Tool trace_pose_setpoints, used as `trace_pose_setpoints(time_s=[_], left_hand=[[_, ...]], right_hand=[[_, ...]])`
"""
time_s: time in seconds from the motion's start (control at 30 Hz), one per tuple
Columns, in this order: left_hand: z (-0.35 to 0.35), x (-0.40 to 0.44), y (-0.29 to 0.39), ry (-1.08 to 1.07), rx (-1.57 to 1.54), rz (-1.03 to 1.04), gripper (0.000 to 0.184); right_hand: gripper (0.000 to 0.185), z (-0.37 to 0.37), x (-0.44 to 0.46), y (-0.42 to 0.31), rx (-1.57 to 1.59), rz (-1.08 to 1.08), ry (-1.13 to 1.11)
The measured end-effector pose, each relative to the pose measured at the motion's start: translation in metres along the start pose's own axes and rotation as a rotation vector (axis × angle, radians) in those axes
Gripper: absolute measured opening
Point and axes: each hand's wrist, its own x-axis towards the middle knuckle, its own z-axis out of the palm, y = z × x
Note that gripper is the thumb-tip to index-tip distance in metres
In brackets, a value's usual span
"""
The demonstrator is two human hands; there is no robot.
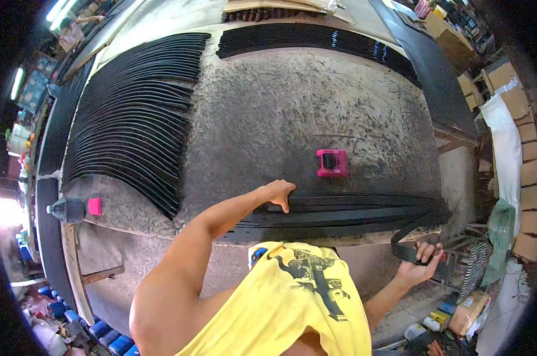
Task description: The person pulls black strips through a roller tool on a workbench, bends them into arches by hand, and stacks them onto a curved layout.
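Note:
My right hand (pixel 421 264) is closed around the curled end of a black strip (pixel 399 240), just off the table's front right edge. That strip bends back up toward a bundle of long flat black strips (pixel 345 212) lying along the near edge. At the left end of the bundle my left hand (pixel 278 193) rests on the strips with thumb and fingers apart. Farther up the table, beyond the strips, sits a pink object with a black centre (pixel 332 163); its kind is unclear.
Rows of black strips (pixel 132 113) cover the table's left side, and more strips (pixel 316 38) lie at the back. A pink block (pixel 94 206) and a plastic bottle (pixel 67 210) are at the left edge. Cardboard (pixel 526 160) stands at right. Another person (pixel 72 34) is far left.

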Motion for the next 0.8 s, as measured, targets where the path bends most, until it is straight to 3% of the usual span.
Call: trace_pose_setpoints(time_s=[0.23,0.37,0.47,0.67,0.8], left_hand=[[-0.003,0.002,-0.007,-0.065,-0.063,0.018,0.072],[-0.001,0.001,-0.015,0.026,-0.136,0.055,0.069],[-0.011,0.001,-0.012,-0.062,-0.138,0.070,0.068],[-0.009,-0.003,-0.013,-0.098,-0.246,0.064,0.070],[-0.014,-0.019,-0.038,-0.090,-0.197,0.087,0.068]], right_hand=[[0.022,0.020,0.004,0.008,-0.092,0.021,-0.023],[0.020,0.028,0.014,0.008,-0.126,0.016,0.034],[0.019,0.035,0.015,0.006,-0.187,-0.006,0.073],[0.022,0.016,0.019,-0.002,-0.154,0.012,-0.109],[0.022,0.011,0.020,-0.009,-0.181,-0.024,-0.059]])
